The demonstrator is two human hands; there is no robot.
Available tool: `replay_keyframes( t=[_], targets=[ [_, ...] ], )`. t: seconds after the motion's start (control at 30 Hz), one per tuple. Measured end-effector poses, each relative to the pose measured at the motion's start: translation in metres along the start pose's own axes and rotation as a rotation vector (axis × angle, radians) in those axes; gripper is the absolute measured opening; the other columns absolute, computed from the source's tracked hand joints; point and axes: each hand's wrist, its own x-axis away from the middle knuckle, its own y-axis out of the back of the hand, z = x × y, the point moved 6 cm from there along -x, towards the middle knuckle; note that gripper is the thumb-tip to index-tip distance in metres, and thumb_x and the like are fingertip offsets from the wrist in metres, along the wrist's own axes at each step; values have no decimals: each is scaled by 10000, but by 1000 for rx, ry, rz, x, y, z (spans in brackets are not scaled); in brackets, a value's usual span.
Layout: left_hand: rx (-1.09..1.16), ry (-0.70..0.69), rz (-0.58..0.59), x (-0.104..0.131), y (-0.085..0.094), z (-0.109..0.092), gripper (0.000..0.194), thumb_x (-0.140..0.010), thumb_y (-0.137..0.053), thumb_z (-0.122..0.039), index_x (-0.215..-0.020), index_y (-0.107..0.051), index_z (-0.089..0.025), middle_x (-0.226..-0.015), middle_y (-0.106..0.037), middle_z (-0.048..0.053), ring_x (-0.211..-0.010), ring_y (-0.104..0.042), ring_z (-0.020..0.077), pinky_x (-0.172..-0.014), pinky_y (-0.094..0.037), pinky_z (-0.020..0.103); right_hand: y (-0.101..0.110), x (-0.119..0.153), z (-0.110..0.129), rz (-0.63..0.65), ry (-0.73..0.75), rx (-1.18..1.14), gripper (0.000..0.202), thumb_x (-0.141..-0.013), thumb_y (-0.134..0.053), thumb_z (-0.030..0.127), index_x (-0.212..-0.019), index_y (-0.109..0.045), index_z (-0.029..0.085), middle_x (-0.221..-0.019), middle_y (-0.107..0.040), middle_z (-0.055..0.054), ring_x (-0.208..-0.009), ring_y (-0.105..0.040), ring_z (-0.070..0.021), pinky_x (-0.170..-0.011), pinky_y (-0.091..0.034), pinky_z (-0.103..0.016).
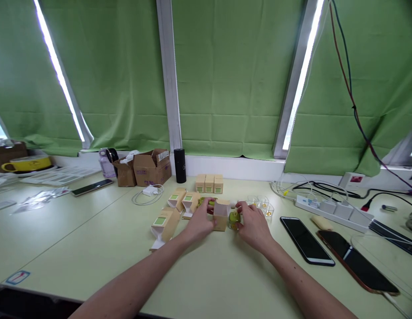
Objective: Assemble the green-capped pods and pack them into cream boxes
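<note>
Carton (220,218) upright on worktop (202,283), between hands, contents hidden. Left hand (199,224), grip half-curled at carton's left side; right hand (255,225), grip half-curled beside green piece (234,218); firmness of either hold unclear. Leftward, three lying cartons (166,219), flaps open. Rightward, clear cups (267,210), yellow bits inside.

Right of the grip, as seen across the room: a black phone with a white lower edge (307,240); farther right, a brown-edged phone (357,261); beyond both, a white power strip (332,212) bearing plugs. Left of and beyond the grip: a white charger (150,190), an open brown carton (148,170), an upright black cylinder (180,165). Far left: a yellow mug (31,164). Behind: green blinds (226,79).
</note>
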Motion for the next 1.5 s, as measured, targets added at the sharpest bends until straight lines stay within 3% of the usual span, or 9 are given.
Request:
replay_keyframes(
  t=[0.13,0.27,0.43,0.57,0.67,0.8,1.03,1.23,1.5],
  targets=[
    [13,-39,-62,3,4,-9,659,-648,-744,-110,-1249,-495,-216,-1152,-693,105,-1135,-651,292,-989,-490,438,1,0,1,10,-6,3,516,-731,-659,67,-1198,-513,230,-1118,-726,-60,-1119,-586,-286,-933,-396,-390],
    [41,-171,-202,8,17,-26,364,-716,-682,-122,-1039,-552,-230,-1209,-662,88,-1201,-609,264,-1052,-458,438,1,-1,0,22,-18,-6,516,-740,-665,78,-1209,-514,230,-1152,-725,-61,-1152,-573,-286,-951,-394,-397],
    [0,-258,-194,10,20,-33,163,-749,-631,-112,-820,-725,-226,-1267,-681,85,-1248,-610,278,-1111,-450,453,1,-1,-2,18,-22,-17,509,-741,-667,79,-1202,-514,231,-1152,-729,-61,-1136,-582,-298,-952,-405,-421],
    [-50,-198,-166,5,14,-24,215,-805,-636,-178,-897,-817,-246,-1215,-747,87,-1211,-658,296,-1102,-485,470,-1,-1,-2,-6,14,-20,520,-727,-664,59,-1192,-512,236,-1122,-743,-65,-1130,-598,-315,-930,-418,-429],
    [-64,-196,-209,3,13,-21,204,-844,-651,-260,-968,-810,-226,-1097,-790,86,-1115,-701,288,-1041,-537,453,-4,-1,-3,-17,33,-25,541,-718,-669,49,-1197,-508,242,-1102,-755,-67,-1129,-605,-316,-920,-420,-423],
    [-66,-196,-216,3,12,-22,250,-921,-603,-331,-1034,-790,-210,-1110,-795,89,-1065,-721,268,-994,-563,428,-5,0,-3,-8,37,-31,526,-736,-664,57,-1199,-504,246,-1101,-760,-70,-1121,-606,-317,-923,-410,-425],
    [-13,-174,-199,4,13,-22,279,-889,-605,-259,-1097,-774,-183,-1170,-784,99,-1109,-709,264,-1034,-534,427,-5,-1,-3,4,27,-33,484,-763,-628,55,-1190,-485,230,-1114,-738,-80,-1099,-629,-300,-926,-405,-419],
    [52,-123,-163,6,12,-20,366,-828,-608,-188,-1155,-772,-179,-1199,-771,95,-1050,-697,244,-1009,-535,408,11,-6,-12,-165,-25,-129,434,-828,-605,150,-1226,-452,234,-1149,-694,-99,-1023,-646,-302,-876,-451,-431],
    [95,-92,-144,4,11,-13,439,-764,-591,-140,-1147,-792,-213,-1144,-767,77,-1074,-649,261,-1016,-500,419,42,2,-1,-478,16,-613,424,-933,-578,364,-1296,-382,264,-1254,-600,-123,-1042,-619,-259,-930,-507,-456]
  ],
)
